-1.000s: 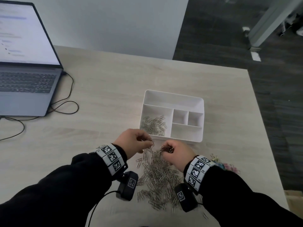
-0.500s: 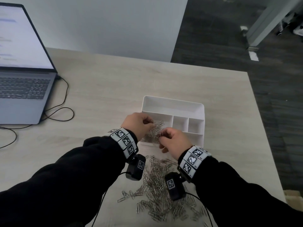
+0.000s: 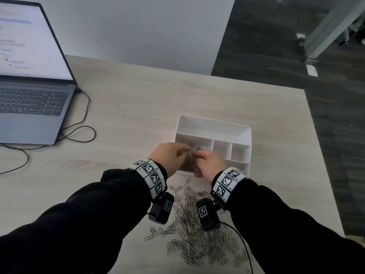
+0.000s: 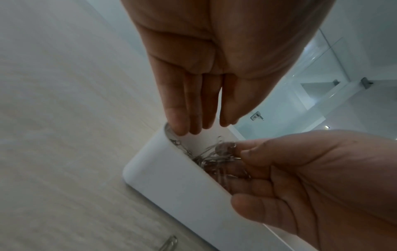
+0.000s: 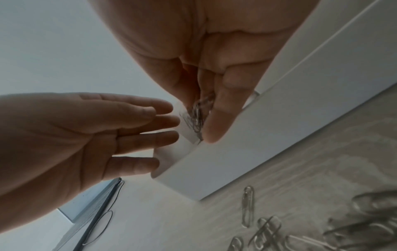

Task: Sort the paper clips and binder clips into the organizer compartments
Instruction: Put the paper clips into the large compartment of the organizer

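Note:
The white organizer point(image 3: 213, 123) sits mid-table, its near-left compartment holding silver paper clips point(image 3: 196, 147). Both hands hover over that compartment. My left hand point(image 3: 171, 155) has straight fingers point(image 4: 178, 118) pointing down at the organizer's corner point(image 4: 176, 178) and holds nothing; the right wrist view shows it open point(image 5: 107, 129). My right hand point(image 3: 209, 165) pinches a bunch of paper clips point(image 5: 194, 112) between thumb and fingers just above the rim, the same bunch point(image 4: 219, 158) showing in the left wrist view. A big loose pile of paper clips point(image 3: 197, 234) lies between my forearms. No binder clips show.
An open laptop point(image 3: 29, 86) stands at the far left, its black cable point(image 3: 79, 131) looping over the table towards the organizer. The table's right edge point(image 3: 324, 175) drops to dark floor. The organizer's long back compartment point(image 3: 211, 128) and two small squares point(image 3: 222, 148) hold nothing.
Both hands rose from the loose pile and moved forward over the organizer's near-left compartment. The left hand's fingers have straightened and let its clips go; the right still pinches its bunch.

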A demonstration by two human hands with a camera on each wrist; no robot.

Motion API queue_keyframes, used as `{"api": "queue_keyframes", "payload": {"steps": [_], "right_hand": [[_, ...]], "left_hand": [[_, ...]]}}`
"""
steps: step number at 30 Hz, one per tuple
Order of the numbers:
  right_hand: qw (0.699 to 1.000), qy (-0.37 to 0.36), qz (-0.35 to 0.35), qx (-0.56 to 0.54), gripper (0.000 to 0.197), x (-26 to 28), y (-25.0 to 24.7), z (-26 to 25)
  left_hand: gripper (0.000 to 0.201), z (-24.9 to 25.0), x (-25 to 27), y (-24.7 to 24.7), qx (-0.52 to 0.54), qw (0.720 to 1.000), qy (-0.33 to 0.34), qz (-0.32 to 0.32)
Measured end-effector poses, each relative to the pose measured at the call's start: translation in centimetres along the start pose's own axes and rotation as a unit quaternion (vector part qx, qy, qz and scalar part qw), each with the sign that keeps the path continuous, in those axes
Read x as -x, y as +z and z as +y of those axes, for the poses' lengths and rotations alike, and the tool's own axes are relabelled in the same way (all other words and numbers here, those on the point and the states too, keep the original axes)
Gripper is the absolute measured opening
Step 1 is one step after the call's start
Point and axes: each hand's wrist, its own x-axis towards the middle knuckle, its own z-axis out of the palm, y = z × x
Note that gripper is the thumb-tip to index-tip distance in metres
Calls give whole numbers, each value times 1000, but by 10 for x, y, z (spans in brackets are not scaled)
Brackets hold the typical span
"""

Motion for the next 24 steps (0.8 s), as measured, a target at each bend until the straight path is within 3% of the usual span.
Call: {"api": "queue_keyframes", "payload": {"steps": [4, 9, 13, 18, 24], "right_hand": [[999, -33, 7, 32, 35, 10, -2, 3], [994, -88, 33, 58, 29, 33, -17, 17], [994, -72, 65, 52, 28, 51, -35, 47], [989, -33, 73, 128, 23, 75, -53, 95], [970, -14, 76, 230, 45, 92, -67, 129]], "left_hand": [[19, -9, 15, -1, 14, 1000, -14, 6], [17, -28, 40, 10, -23, 999, -15, -39], [29, -43, 57, 37, -67, 994, 41, -74], [70, -46, 70, 77, -158, 979, 45, -123], [81, -40, 76, 98, -227, 963, 55, -132]]}}
